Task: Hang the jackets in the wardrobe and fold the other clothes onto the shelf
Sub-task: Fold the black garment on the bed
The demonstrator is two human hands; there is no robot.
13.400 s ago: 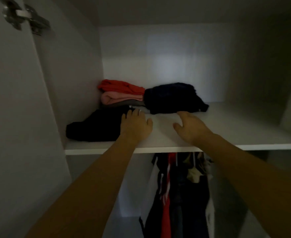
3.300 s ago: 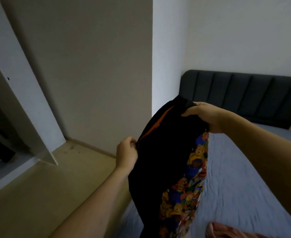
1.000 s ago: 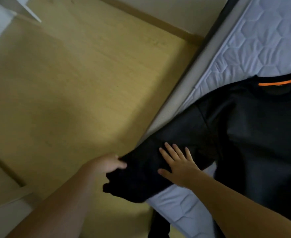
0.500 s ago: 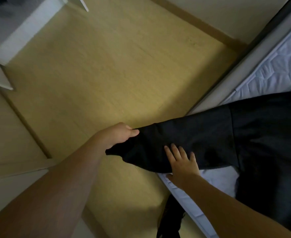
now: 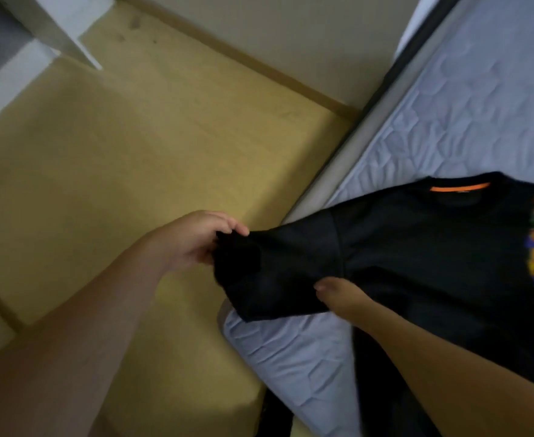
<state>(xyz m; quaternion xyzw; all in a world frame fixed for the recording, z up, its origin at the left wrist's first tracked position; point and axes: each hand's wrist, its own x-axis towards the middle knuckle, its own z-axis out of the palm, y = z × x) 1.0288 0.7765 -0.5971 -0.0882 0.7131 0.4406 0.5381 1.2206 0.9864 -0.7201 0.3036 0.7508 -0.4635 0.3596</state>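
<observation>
Black top [image 5: 417, 247], soft, limp, on bed [image 5: 464, 105]: left hand [image 5: 193, 241] pinches sleeve end; right hand [image 5: 338, 294] apparently grips underarm.

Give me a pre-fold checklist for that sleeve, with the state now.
1. Left hand grip on sleeve cuff: ok, pinched.
2. Right hand at the sleeve's lower edge near the armpit seam: ok; fingers hidden, grip cannot tell.
3. Black sweatshirt body flat on mattress: ok.
4. Sleeve supported: not ok, it overhangs the wooden floor.
5. Hem spread flat: cannot tell, out of view.
</observation>
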